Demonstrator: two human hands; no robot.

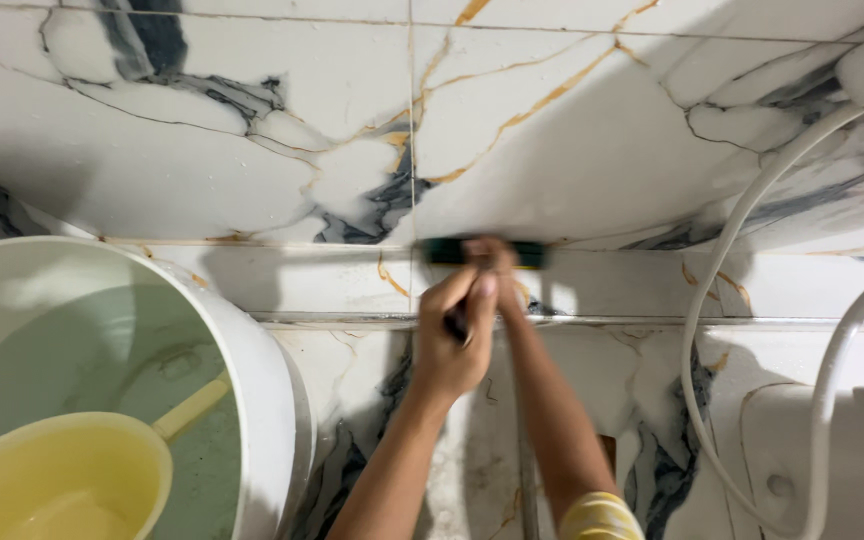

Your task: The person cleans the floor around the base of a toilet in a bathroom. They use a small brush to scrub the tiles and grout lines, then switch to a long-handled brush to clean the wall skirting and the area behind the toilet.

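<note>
A green brush head presses against the marble-tiled wall just above a narrow ledge. My left hand grips the dark handle of the brush lower down. My right hand is further up, closed on the handle right behind the brush head, and partly hides it. Both arms reach forward from the bottom of the view, the right one in a yellow striped sleeve.
A large white bucket of water stands at the lower left, with a yellow scoop floating in it. White hoses curve down the right side beside a white fixture. A metal strip runs along the ledge.
</note>
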